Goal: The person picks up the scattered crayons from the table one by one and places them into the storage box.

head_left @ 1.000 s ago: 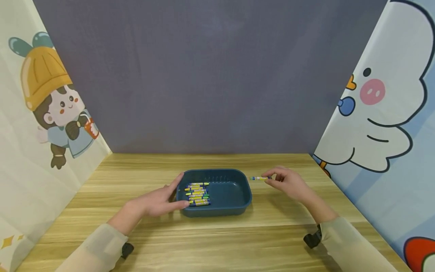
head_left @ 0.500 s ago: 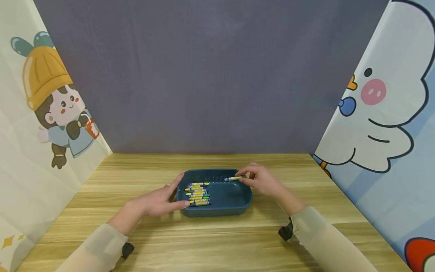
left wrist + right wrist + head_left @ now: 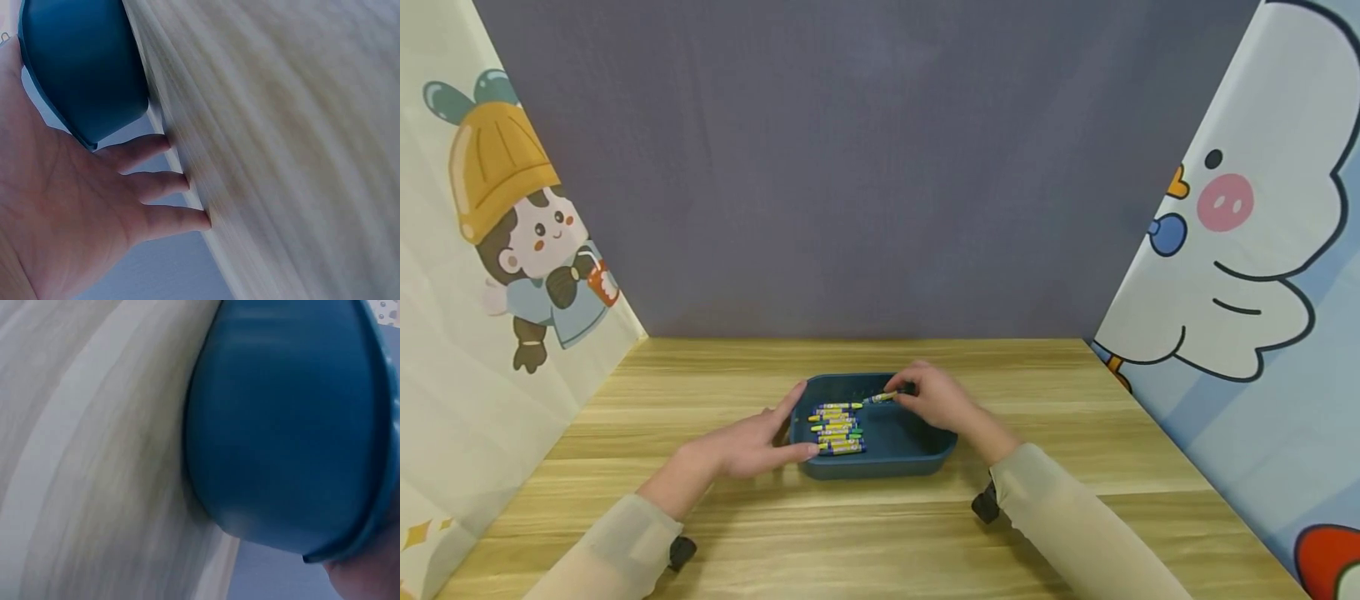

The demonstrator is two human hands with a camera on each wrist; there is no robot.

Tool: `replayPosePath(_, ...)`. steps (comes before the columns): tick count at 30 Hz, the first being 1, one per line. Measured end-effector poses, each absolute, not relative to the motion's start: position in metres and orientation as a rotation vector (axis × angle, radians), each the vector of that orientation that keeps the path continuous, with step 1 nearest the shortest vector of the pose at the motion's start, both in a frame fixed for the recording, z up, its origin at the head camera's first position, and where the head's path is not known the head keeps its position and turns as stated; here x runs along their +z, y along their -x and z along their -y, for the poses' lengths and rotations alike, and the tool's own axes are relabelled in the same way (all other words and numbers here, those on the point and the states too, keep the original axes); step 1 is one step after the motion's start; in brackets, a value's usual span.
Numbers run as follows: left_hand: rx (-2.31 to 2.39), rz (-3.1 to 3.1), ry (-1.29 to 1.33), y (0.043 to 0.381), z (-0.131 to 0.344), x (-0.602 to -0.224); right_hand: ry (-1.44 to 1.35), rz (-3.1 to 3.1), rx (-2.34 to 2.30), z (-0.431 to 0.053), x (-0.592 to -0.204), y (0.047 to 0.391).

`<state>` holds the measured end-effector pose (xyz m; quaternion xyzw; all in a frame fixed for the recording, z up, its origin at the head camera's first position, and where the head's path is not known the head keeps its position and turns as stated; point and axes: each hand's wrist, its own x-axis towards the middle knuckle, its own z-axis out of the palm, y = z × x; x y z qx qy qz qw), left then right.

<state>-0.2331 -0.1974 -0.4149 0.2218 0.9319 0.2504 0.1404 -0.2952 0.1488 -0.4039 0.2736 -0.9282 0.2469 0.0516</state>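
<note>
In the head view a dark blue plastic bin [image 3: 880, 469] stands on the table, with several crayons [image 3: 837, 428] in yellow-and-blue wrappers lying side by side in its left half. My right hand [image 3: 938, 402] reaches over the bin's right side and pinches one more crayon [image 3: 881, 397] between thumb and forefinger, its tip near the top of the row. My left hand [image 3: 745, 446] rests against the bin's left end, thumb and forefinger spread along the rim. The left wrist view shows its other fingers [image 3: 169, 219] straight, tips on the tabletop. In the right wrist view the bin wall [image 3: 281, 425] hides most of the hand.
The wood-grain table [image 3: 880, 542] runs back to a grey panel [image 3: 880, 183]. Printed cartoon panels [image 3: 1232, 250] flank it on both sides. A small black device [image 3: 986, 503] sits at the right wrist, and another black device [image 3: 681, 552] at the left.
My right hand has carried the crayon leftward from beside the bin to inside it, close to the row. My left hand and the bin have stayed in place.
</note>
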Motion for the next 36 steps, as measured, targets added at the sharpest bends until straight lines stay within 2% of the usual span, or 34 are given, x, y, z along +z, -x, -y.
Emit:
replayPosePath(21, 0.736, -2.686, -0.637, 0.232, 0.196, -0.413, -0.669, 2.954, 0.143, -0.121, -0.415, 0.290)
replayPosePath(36, 0.737, -2.692, -0.646, 0.232, 0.196, -0.412, -0.659, 2.989, 0.122, -0.116, -0.420, 0.292)
